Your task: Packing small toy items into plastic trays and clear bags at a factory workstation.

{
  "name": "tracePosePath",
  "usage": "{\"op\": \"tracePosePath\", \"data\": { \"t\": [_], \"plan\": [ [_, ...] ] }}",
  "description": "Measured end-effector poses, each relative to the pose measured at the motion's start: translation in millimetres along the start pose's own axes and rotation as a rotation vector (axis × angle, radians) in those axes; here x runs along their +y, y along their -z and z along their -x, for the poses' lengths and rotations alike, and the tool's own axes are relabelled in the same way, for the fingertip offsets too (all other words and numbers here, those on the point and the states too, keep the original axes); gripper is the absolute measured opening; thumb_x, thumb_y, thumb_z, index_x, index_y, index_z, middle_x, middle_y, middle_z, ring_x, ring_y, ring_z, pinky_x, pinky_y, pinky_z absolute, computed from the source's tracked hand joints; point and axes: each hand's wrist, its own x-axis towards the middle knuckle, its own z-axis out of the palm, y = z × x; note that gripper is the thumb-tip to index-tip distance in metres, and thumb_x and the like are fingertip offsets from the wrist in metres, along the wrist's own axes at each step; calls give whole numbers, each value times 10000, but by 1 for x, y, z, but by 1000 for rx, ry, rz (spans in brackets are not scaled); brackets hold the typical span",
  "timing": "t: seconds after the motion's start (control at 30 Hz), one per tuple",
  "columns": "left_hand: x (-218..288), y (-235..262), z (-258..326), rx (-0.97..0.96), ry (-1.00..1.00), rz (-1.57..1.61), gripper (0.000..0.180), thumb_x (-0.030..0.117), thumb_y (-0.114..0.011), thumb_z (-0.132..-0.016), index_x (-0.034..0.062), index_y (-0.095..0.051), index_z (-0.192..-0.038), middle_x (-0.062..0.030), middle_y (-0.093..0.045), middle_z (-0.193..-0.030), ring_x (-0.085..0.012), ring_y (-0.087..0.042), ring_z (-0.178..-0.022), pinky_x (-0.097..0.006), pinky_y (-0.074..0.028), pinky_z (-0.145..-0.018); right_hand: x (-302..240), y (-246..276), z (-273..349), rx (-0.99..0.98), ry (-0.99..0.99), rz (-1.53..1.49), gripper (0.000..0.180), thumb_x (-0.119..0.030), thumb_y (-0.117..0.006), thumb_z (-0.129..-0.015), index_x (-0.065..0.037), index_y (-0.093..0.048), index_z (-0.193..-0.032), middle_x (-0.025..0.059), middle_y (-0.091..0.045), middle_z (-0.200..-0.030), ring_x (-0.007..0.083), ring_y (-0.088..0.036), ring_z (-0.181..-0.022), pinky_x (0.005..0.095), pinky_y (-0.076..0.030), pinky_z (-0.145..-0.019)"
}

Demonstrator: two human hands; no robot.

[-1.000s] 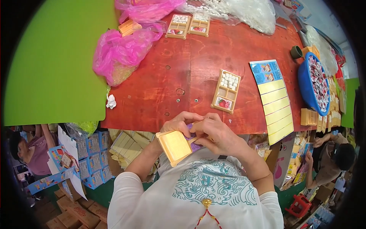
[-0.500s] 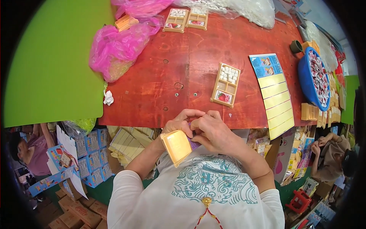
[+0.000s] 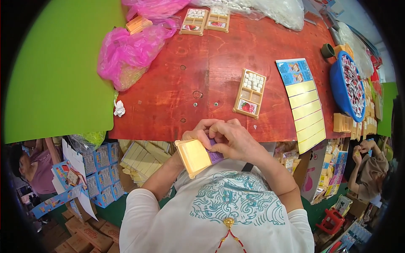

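In front of my chest, over the table's near edge, my left hand (image 3: 197, 131) is closed round a tan plastic case (image 3: 194, 158), held tilted. A purple piece (image 3: 216, 156) lies along the case's right side. My right hand (image 3: 233, 141) pinches at this purple piece, its fingertips close to those of the left; the exact contact is hidden. Beyond my hands, on the red table, a tan compartment tray (image 3: 250, 93) holds small white pieces and a packet with a strawberry picture. Right of it lies a sheet of yellow labels with blue ones at the top (image 3: 304, 111).
Two more filled trays (image 3: 194, 21) stand at the back, beside a pink plastic bag (image 3: 130, 52). A blue basin (image 3: 339, 90) of small packets is at right. Below the table edge stand blue boxes (image 3: 101, 173). Co-workers sit at left and right.
The case has turned slightly and shifted a little left and up. More of the purple piece shows beside it. My right-hand fingers have moved over its upper part.
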Motion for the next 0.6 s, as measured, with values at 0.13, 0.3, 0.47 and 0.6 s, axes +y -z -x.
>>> {"op": "tracePosePath", "data": {
  "t": [0.13, 0.3, 0.47, 0.6],
  "plan": [
    [-2, 6, -1, 68, 24, 54, 119, 99, -643, -855, 64, -585, -757, -113, -451, -1238, -254, -544, -1073, -397, -448, -953, 11, -2, -4, -22, -138, -230, 254, -131, -737, -731, -75, -574, -919, 59, -602, -766, 205, -575, -721, 346, -381, -808],
    [3, 3, -4, 143, -8, 73, 154, 97, -628, -857, 63, -546, -731, -125, -452, -1245, -276, -534, -1110, -399, -440, -982, 18, -9, 7, 318, 72, -122, 192, -99, -705, -759, -60, -642, -936, 75, -603, -818, 217, -568, -752, 365, -394, -807],
    [8, 3, -7, 147, -16, 62, 165, 110, -631, -856, 73, -548, -719, -141, -455, -1249, -295, -501, -1178, -390, -432, -1001, 5, -11, 17, 304, 264, 333, 204, -114, -669, -786, -77, -672, -987, 57, -586, -938, 226, -532, -859, 377, -372, -823],
    [7, 3, -10, 72, -36, -2, 166, 138, -634, -862, 78, -567, -723, -140, -452, -1256, -293, -502, -1174, -411, -429, -1004, 11, -2, 17, 338, 179, 350, 257, -170, -650, -810, -58, -662, -1040, 83, -591, -970, 234, -542, -921, 385, -356, -872]
  ]
}}
